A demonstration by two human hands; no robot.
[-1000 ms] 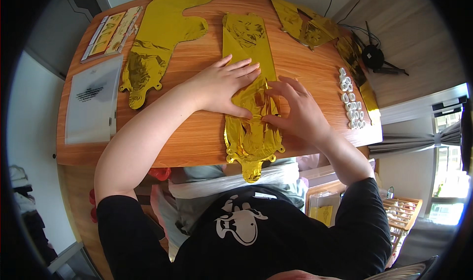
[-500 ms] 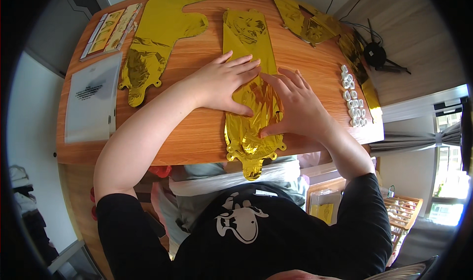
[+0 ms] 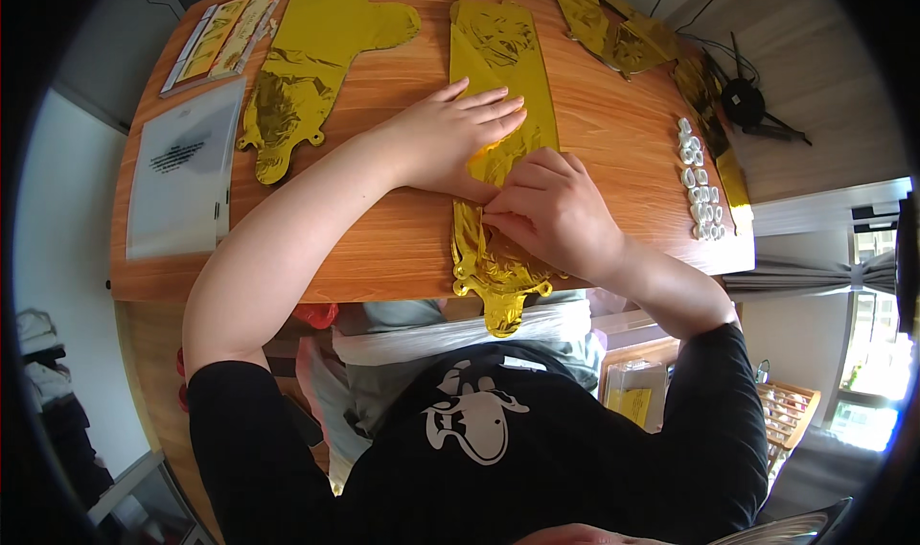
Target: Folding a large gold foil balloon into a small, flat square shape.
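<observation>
Right hand (image 3: 556,211) has curled, grip pinching one gold foil piece (image 3: 498,267) (left hand (image 3: 455,138) spread wide).

Around our wood-grain desk (image 3: 359,262) we see a white wall (image 3: 72,200) and a grey door (image 3: 105,46) on the left. To our right, bright daylight fills a window (image 3: 867,358) beside a gathered grey curtain (image 3: 800,282), near a slatted wooden rack (image 3: 791,403).
</observation>
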